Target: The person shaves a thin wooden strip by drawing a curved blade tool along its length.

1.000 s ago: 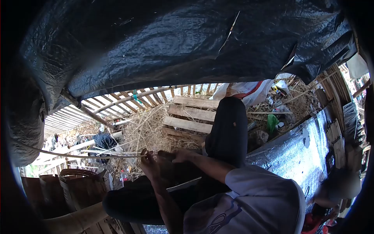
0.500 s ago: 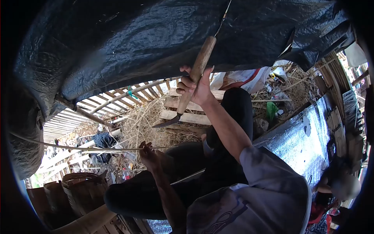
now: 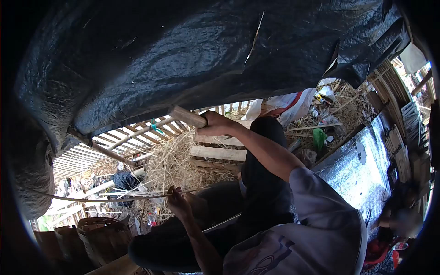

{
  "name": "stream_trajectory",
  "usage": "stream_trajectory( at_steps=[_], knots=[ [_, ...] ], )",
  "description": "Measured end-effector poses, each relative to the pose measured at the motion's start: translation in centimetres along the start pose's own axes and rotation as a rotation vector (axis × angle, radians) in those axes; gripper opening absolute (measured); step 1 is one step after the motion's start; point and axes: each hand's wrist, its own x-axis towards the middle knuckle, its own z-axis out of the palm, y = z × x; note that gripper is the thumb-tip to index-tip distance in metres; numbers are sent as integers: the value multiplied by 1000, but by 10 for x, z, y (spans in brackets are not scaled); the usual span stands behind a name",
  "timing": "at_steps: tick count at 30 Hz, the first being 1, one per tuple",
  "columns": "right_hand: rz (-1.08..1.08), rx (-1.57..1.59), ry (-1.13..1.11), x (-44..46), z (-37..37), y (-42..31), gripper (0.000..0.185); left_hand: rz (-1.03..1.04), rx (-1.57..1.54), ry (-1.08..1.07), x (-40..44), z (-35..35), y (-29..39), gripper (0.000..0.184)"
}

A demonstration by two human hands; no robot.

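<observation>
My right hand (image 3: pixel 215 124) is wrapped round the thick wooden handle of a knife (image 3: pixel 189 117). The handle's butt end points up and left, and the blade is hidden. Lower down, my left hand (image 3: pixel 179 204) pinches a long thin strip (image 3: pixel 110 200), which looks like split bamboo. Most of the strip runs left from my fingers, and a short end shows to their right. My legs in dark trousers (image 3: pixel 263 169) are bent beneath my arms.
A dark plastic sheet (image 3: pixel 201 55) hangs overhead, torn in places. Wooden slats (image 3: pixel 220 153) and dry straw (image 3: pixel 167 160) lie below. Curved brown pieces (image 3: pixel 98 240) stand at lower left. A silvery sheet (image 3: pixel 353 160) lies at right, with another person (image 3: pixel 380 250) beyond it.
My right hand has moved down and left, turning the knife so its handle points up-left and the blade no longer shows. My left hand has dropped slightly, still with the strip.
</observation>
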Motion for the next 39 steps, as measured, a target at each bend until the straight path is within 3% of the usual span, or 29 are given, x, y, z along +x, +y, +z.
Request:
stream_trajectory(
  at_steps=[3,7,8,11,19,27,31,33,39],
  knots=[
    [-119,-194,19,5,44,8,47,-1,12,21,0,-2,-3,39],
    [45,-407,-171,9,69,20,48,52,142,-4,-3,-11,-9,40],
    [-17,-505,-137,12,78,33,49,49,99,31,-4,-10,-13,37],
    [67,-549,-202,17,83,43,49,37,74,51,-5,-10,-7,37],
    [-25,-604,-156,24,92,60,40,-32,14,31,-11,-8,12,37],
    [33,-593,-197,21,96,69,39,73,311,-26,-12,-11,22,37],
    [24,-678,-231,19,93,74,40,-4,233,6,-13,-7,30,35],
    [29,-685,-221,16,91,70,41,15,373,8,-13,-8,36,42],
    [15,-655,-260,12,84,66,42,241,426,12,-13,-9,26,35]
  ],
)
